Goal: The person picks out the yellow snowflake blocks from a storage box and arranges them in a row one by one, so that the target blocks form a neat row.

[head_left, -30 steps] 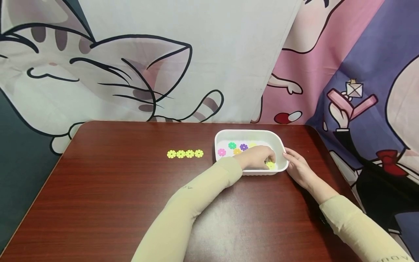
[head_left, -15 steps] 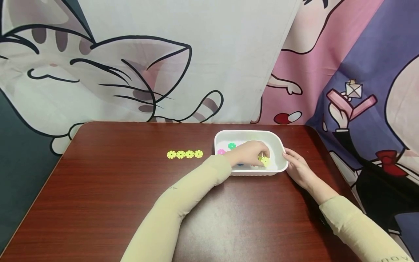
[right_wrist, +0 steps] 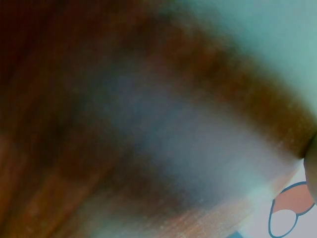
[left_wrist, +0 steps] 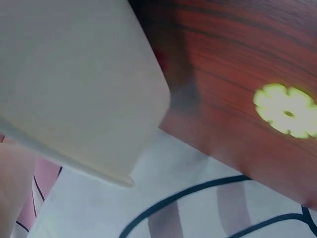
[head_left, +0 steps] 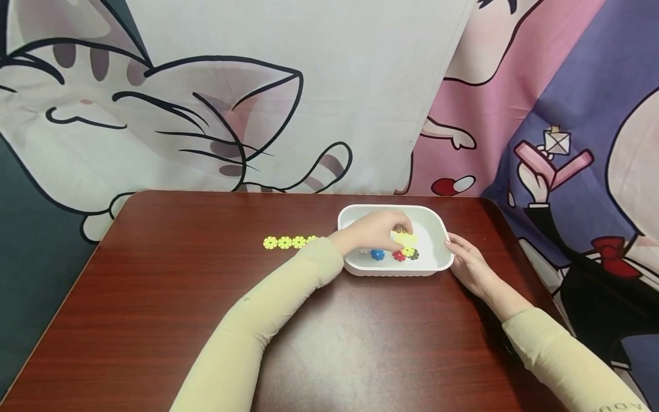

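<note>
My left hand (head_left: 376,227) is over the white plastic tray (head_left: 429,263), its thumb and fingers pinching a yellow flower-shaped disc (head_left: 405,237). Another yellow disc (head_left: 408,252) shows just beneath it. Inside the tray lie a blue disc (head_left: 377,254), a red disc (head_left: 399,256) and a dark green disc (head_left: 414,254); my hand covers the tray's left part. At the tray's right end, my right hand (head_left: 471,266) holds the rim. The left wrist view has the tray's outer wall (left_wrist: 79,89) close up.
A row of yellow flower-shaped discs (head_left: 285,243) lies on the brown table (head_left: 180,297), left of the tray, its right end partly behind my left sleeve (head_left: 278,303). A cartoon-printed cloth (head_left: 376,103) hangs behind the table's back edge.
My left hand has moved left and up from the tray's right part, bringing the yellow disc along. The right hand keeps its place at the rim.
</note>
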Demonstrator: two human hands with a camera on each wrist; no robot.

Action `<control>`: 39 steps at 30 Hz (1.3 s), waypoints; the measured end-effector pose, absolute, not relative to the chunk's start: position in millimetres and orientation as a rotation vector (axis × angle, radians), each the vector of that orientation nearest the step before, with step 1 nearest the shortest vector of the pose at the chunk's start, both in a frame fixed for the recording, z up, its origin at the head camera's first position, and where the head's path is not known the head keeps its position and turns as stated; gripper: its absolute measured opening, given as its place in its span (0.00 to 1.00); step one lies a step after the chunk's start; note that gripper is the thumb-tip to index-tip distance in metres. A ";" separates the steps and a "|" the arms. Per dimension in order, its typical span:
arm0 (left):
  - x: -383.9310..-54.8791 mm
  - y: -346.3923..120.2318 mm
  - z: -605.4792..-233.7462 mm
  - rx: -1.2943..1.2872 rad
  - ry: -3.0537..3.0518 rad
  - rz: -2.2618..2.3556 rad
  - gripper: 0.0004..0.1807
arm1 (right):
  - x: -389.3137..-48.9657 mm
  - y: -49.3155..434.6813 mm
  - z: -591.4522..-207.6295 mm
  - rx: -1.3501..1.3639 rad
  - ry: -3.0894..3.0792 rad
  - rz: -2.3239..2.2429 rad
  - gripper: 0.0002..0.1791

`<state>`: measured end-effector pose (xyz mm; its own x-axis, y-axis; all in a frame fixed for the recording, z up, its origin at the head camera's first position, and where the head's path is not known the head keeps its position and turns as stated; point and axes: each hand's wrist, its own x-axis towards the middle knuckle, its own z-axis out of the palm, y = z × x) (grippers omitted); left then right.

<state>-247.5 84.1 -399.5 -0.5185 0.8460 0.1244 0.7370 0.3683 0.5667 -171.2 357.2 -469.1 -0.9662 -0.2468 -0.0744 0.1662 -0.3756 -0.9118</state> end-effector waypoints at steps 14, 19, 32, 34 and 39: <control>-250.8 37.1 -390.9 1.313 2.562 0.900 0.19 | -171.3 357.2 -469.1 -0.123 1.571 -2.417 0.15; -250.5 16.1 -388.3 1.242 2.614 0.924 0.19 | -171.5 357.5 -470.0 -0.132 1.580 -2.413 0.15; -252.0 -48.0 -393.9 1.185 2.688 1.047 0.18 | -170.8 356.9 -470.0 -0.130 1.603 -2.401 0.16; -251.9 -57.9 -396.3 1.176 2.702 1.056 0.17 | -171.0 356.9 -470.3 -0.139 1.605 -2.400 0.16; -253.5 -82.0 -404.6 1.142 2.756 1.071 0.16 | -171.9 356.5 -470.2 -0.145 1.593 -2.415 0.16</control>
<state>-253.5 -82.0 -404.6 -0.7399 0.6169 0.2683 0.6362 0.5120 0.5772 -171.9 356.5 -470.2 -0.9653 -0.2562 -0.0507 0.1474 -0.3744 -0.9155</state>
